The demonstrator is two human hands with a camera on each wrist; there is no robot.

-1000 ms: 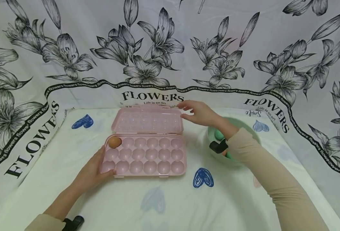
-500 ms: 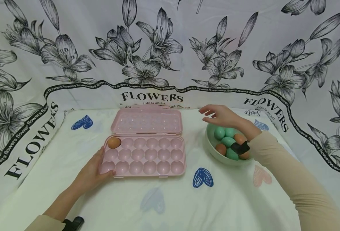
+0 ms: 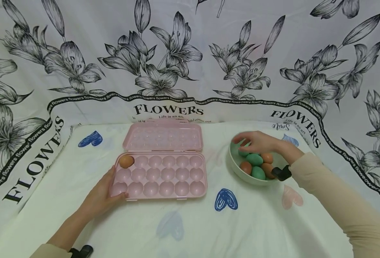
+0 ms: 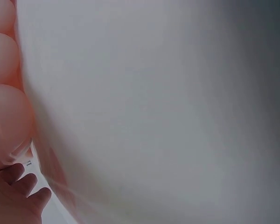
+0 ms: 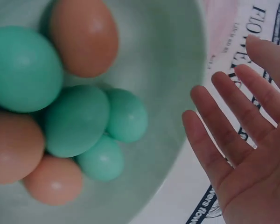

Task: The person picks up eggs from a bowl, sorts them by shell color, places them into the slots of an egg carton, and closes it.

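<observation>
A pink egg carton (image 3: 157,175) lies with its lid folded back. One brown egg (image 3: 126,161) sits in its back-left cup; the other cups hold nothing. My left hand (image 3: 99,193) holds the carton's front-left corner, thumb at the front edge and fingers along the left side. In the left wrist view its fingertips (image 4: 25,179) show beside the carton's rounded underside. My right hand (image 3: 257,142) hovers over the back of a pale green bowl (image 3: 236,168), fingers spread and holding nothing. Green eggs (image 5: 77,120) and brown eggs (image 5: 84,37) lie in the bowl, partly hidden by the hand in the head view.
A white cloth (image 3: 190,229) with printed hearts covers the surface. Behind it hangs a flower-printed cloth (image 3: 177,53). The carton's raised lid (image 3: 162,137) stands at the back, left of the bowl. Dark wrist devices (image 3: 281,173) are on both wrists.
My right hand has moved right from beside the carton's lid to above the bowl, and then lower. My left hand stays at the carton; the brown egg has not moved.
</observation>
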